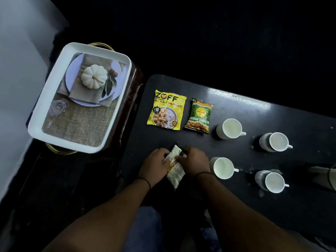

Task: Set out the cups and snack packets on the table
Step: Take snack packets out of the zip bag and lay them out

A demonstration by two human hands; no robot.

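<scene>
Black table (236, 206): I see both hands on 1 whitish packet (176, 174) at the near edge, left hand (153, 165) and right hand (195, 162) pinching its top. Yellow packet (166, 110) and green packet (199, 115) lie side by side beyond. 4 white cups (229, 128) stand right. White tray (36, 124) left.
</scene>
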